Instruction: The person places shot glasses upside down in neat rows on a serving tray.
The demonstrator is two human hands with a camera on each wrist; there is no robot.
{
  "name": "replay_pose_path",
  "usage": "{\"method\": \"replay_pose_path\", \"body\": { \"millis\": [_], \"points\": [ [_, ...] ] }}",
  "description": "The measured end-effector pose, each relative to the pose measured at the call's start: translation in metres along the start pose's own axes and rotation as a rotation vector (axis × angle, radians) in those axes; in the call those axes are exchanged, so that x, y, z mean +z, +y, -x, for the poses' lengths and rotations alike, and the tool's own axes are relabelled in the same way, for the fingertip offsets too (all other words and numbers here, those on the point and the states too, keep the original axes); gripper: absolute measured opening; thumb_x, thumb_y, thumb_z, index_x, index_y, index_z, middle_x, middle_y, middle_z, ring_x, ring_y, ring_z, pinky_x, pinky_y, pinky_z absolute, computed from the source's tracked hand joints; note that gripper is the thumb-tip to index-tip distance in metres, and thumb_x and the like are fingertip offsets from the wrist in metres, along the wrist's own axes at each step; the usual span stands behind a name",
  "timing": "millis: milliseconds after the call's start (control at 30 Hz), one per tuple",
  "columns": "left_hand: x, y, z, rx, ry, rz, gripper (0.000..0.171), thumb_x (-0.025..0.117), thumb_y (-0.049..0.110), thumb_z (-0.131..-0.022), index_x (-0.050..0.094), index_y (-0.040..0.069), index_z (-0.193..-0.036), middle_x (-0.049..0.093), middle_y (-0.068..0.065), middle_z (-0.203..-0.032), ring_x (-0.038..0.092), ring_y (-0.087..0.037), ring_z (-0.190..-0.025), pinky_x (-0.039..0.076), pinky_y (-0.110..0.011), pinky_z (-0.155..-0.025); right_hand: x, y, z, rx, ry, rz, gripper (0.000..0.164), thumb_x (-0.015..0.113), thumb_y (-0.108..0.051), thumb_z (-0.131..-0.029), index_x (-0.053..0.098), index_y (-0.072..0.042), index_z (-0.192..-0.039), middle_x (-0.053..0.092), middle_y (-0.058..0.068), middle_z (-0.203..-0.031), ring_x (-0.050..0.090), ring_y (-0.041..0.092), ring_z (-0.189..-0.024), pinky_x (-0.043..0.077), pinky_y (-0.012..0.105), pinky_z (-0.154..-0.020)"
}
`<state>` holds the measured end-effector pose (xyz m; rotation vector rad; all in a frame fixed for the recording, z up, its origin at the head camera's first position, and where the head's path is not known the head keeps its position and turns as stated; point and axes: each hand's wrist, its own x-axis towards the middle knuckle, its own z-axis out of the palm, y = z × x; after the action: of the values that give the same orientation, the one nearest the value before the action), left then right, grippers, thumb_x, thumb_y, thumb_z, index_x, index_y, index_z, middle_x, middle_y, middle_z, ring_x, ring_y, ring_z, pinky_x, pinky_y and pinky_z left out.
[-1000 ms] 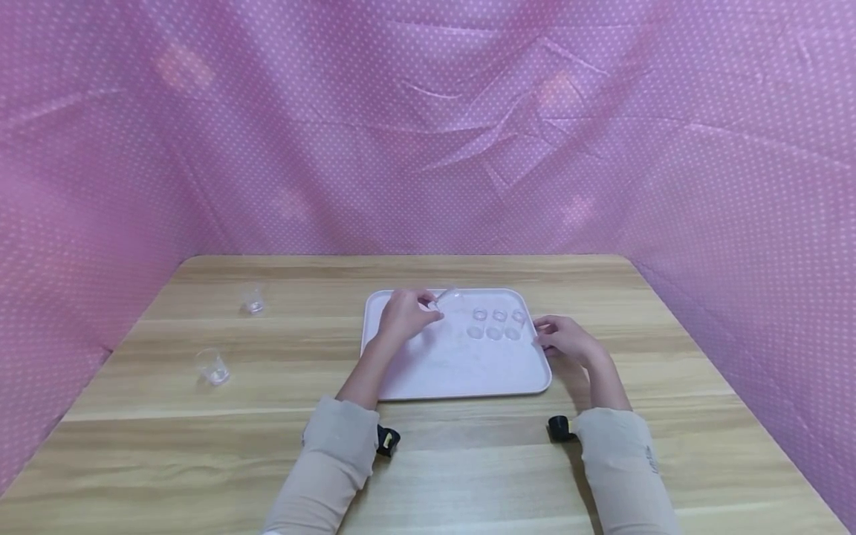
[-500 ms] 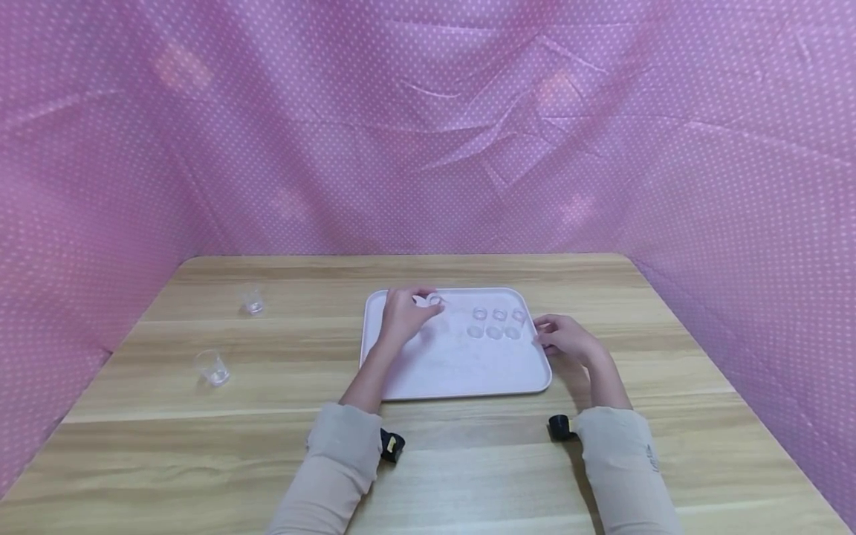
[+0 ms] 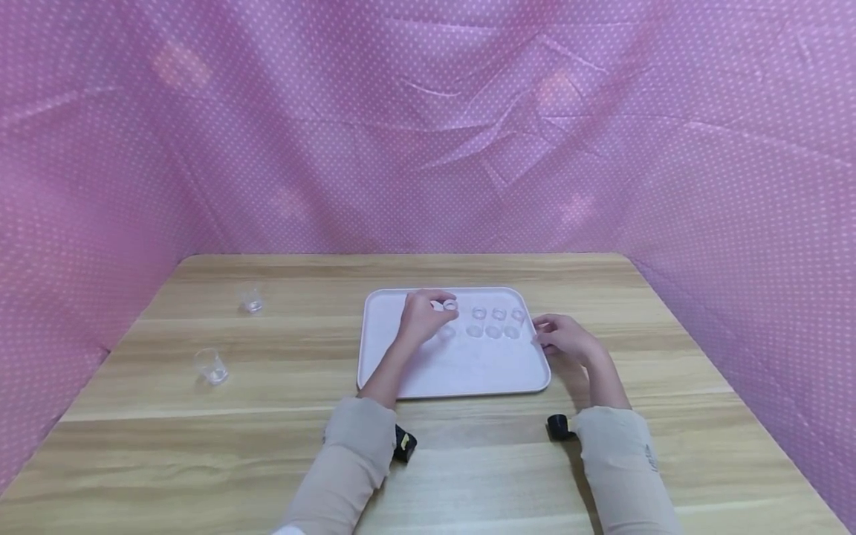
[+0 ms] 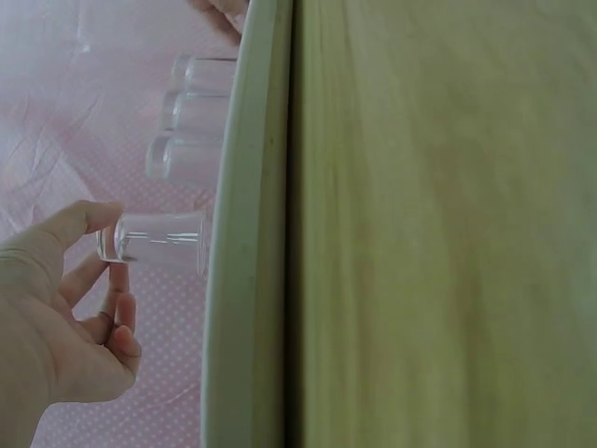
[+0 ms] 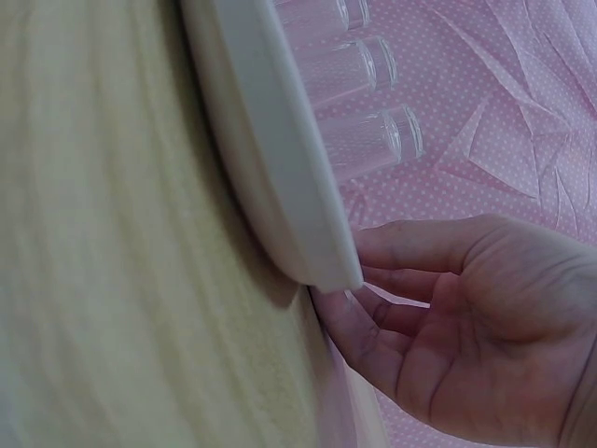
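Note:
A small clear shot glass (image 3: 450, 305) is upside down over the white tray (image 3: 468, 373), pinched near its thick base by the thumb and fingers of my left hand (image 3: 421, 319). In the left wrist view, the mouth of that shot glass (image 4: 160, 239) is right at the tray's surface. Three matching glasses (image 3: 498, 315) stand inverted in a row on the tray, just to the right of it. My right hand (image 3: 567, 339) grips the tray's right rim. The right wrist view shows its thumb and fingers (image 5: 350, 331) above and below that rim.
Two more clear glasses stand upright on the wooden table at the left, a farther glass (image 3: 252, 299) and a nearer glass (image 3: 212, 368). Pink dotted cloth (image 3: 428, 148) hangs behind the table and along both sides.
My left hand has moved right with the glass, bringing it from a tilt to upside down beside the row. My right hand has stayed at the tray rim.

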<state>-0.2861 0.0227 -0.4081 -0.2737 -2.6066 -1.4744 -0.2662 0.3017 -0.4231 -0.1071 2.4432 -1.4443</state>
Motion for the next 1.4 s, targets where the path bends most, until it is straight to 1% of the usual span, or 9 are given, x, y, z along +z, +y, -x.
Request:
{"method": "replay_pose_path", "body": {
  "millis": [133, 267, 400, 633, 900, 1000, 1233, 1300, 1400],
  "points": [
    [0.005, 0.000, -0.002, -0.023, -0.034, -0.031, 0.025, 0.074, 0.017, -0.073, 0.072, 0.014, -0.097, 0.064, -0.001, -0.104, 0.046, -0.019, -0.093, 0.041, -0.031, -0.074, 0.001, 0.000, 0.000, 0.002, -0.002, -0.006, 0.044, 0.051, 0.004, -0.087, 0.037, 0.016, -0.127, 0.053, 0.024, -0.103, 0.059, 0.020, -0.080, 0.052, 0.033, -0.075],
    [0.008, 0.000, -0.003, -0.019, -0.053, -0.070, 0.025, 0.074, 0.018, -0.074, 0.072, 0.014, -0.098, 0.063, 0.000, -0.112, 0.044, -0.019, -0.099, 0.040, -0.030, -0.076, 0.001, -0.001, 0.000, 0.009, -0.004, -0.012, 0.044, 0.050, 0.004, -0.087, 0.037, 0.016, -0.127, 0.052, 0.025, -0.104, 0.058, 0.021, -0.081, 0.051, 0.033, -0.075],
    [0.009, 0.001, -0.004, -0.002, -0.065, -0.071, 0.025, 0.073, 0.016, -0.074, 0.072, 0.012, -0.099, 0.064, -0.001, -0.109, 0.043, -0.020, -0.103, 0.039, -0.033, -0.081, 0.001, -0.002, 0.000, 0.008, -0.005, -0.009, 0.044, 0.050, 0.004, -0.087, 0.037, 0.016, -0.127, 0.052, 0.025, -0.105, 0.058, 0.021, -0.082, 0.051, 0.034, -0.075],
    [0.011, 0.002, -0.007, 0.009, -0.087, -0.109, 0.025, 0.073, 0.016, -0.074, 0.072, 0.012, -0.099, 0.065, -0.001, -0.097, 0.044, -0.020, -0.099, 0.038, -0.032, -0.083, 0.000, -0.003, 0.001, 0.010, -0.008, -0.008, 0.044, 0.050, 0.003, -0.088, 0.037, 0.016, -0.128, 0.052, 0.025, -0.105, 0.058, 0.022, -0.083, 0.051, 0.034, -0.076],
    [0.014, 0.004, -0.007, 0.023, -0.101, -0.127, 0.025, 0.074, 0.016, -0.074, 0.071, 0.011, -0.099, 0.065, -0.002, -0.097, 0.044, -0.021, -0.101, 0.037, -0.032, -0.085, 0.000, -0.005, 0.002, 0.020, -0.003, 0.007, 0.043, 0.049, 0.003, -0.088, 0.038, 0.015, -0.128, 0.052, 0.025, -0.105, 0.058, 0.023, -0.084, 0.051, 0.034, -0.076],
    [0.015, 0.005, -0.007, 0.023, -0.097, -0.132, 0.025, 0.075, 0.015, -0.074, 0.071, 0.011, -0.099, 0.065, -0.002, -0.097, 0.045, -0.021, -0.100, 0.038, -0.031, -0.082, 0.000, -0.005, 0.002, 0.021, 0.001, 0.007, 0.043, 0.050, 0.003, -0.088, 0.038, 0.015, -0.127, 0.052, 0.025, -0.104, 0.058, 0.022, -0.083, 0.051, 0.034, -0.075],
    [0.012, 0.003, -0.007, 0.006, -0.108, -0.120, 0.031, 0.075, 0.017, -0.074, 0.069, 0.013, -0.105, 0.064, -0.002, -0.100, 0.045, -0.019, -0.095, 0.039, -0.030, -0.075, 0.000, -0.005, 0.001, 0.021, 0.004, 0.012, 0.042, 0.049, 0.003, -0.088, 0.039, 0.015, -0.127, 0.052, 0.025, -0.105, 0.058, 0.023, -0.083, 0.051, 0.034, -0.075],
    [0.009, 0.003, -0.006, 0.008, -0.111, -0.115, 0.033, 0.076, 0.017, -0.075, 0.068, 0.013, -0.107, 0.064, -0.003, -0.102, 0.045, -0.020, -0.095, 0.040, -0.031, -0.075, 0.000, -0.005, 0.002, 0.023, 0.002, 0.012, 0.042, 0.049, 0.002, -0.088, 0.039, 0.015, -0.127, 0.052, 0.025, -0.105, 0.058, 0.023, -0.084, 0.051, 0.033, -0.075],
    [0.001, 0.003, -0.004, 0.016, -0.115, -0.112, 0.036, 0.076, 0.018, -0.075, 0.067, 0.012, -0.109, 0.064, -0.004, -0.105, 0.047, -0.021, -0.096, 0.040, -0.033, -0.078, 0.000, -0.005, 0.002, 0.023, -0.002, 0.014, 0.043, 0.050, 0.002, -0.088, 0.039, 0.015, -0.128, 0.052, 0.025, -0.105, 0.058, 0.023, -0.084, 0.051, 0.033, -0.075]
  ]
}}
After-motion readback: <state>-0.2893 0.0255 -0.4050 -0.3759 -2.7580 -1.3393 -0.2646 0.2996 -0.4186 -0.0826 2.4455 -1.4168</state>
